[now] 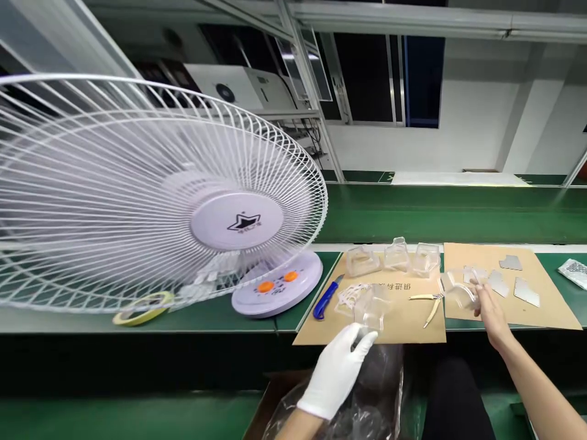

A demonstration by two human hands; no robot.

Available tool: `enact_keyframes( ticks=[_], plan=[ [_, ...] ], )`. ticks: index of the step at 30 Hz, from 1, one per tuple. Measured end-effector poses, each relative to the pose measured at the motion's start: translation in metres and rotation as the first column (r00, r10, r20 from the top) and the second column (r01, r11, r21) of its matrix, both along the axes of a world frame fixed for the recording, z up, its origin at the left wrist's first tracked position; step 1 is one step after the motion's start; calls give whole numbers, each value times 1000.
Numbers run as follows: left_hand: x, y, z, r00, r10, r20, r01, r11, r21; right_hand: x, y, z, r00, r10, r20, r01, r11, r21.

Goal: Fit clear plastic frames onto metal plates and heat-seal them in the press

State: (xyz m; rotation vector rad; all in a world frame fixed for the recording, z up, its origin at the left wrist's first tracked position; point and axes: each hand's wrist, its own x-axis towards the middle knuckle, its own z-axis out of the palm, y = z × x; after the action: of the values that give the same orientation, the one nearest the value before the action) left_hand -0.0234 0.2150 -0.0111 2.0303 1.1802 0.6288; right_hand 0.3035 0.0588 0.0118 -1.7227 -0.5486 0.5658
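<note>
My left hand (337, 366), in a white glove, grips the near edge of a clear plastic housing (370, 304) above the brown cardboard sheet (389, 333). My bare right hand (493, 315) has its fingers closed on another clear plastic piece (458, 292), held over where two cardboard sheets meet. Between the hands lie yellow-handled nippers (431, 308). Left of the first housing are white looped plastic strips (351, 298) and a blue-handled knife (328, 298). Farther back stand three clear housings, one of them a tall-tabbed housing (397, 254).
A large white fan (236, 220) fills the left side, its base (279, 284) on the green bench. Yellow tape (143, 307) lies beneath it. Several grey flat plates (526, 291) rest on the right cardboard (554, 311). Below the bench edge is a plastic-lined box (275, 397).
</note>
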Motion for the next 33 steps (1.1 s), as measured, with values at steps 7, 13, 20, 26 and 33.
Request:
enact_keyframes(
  ticks=[7,13,20,26,33],
  plan=[
    [63,61,37,982,-62,-181,95,978,185,62,21,-5,979,16,202,-10,999,-31],
    [115,97,57,981,-120,-154,144,977,157,114,-6,-8,897,75,435,39,968,-247],
    [118,87,59,973,-137,-185,159,981,113,151,48,21,795,461,395,-297,863,-409],
    [97,85,67,960,-108,-257,160,969,188,184,135,7,704,648,292,-497,742,-450],
    [91,73,68,941,-132,-312,209,951,227,184,106,-23,651,592,475,-344,788,-511]
  ],
)
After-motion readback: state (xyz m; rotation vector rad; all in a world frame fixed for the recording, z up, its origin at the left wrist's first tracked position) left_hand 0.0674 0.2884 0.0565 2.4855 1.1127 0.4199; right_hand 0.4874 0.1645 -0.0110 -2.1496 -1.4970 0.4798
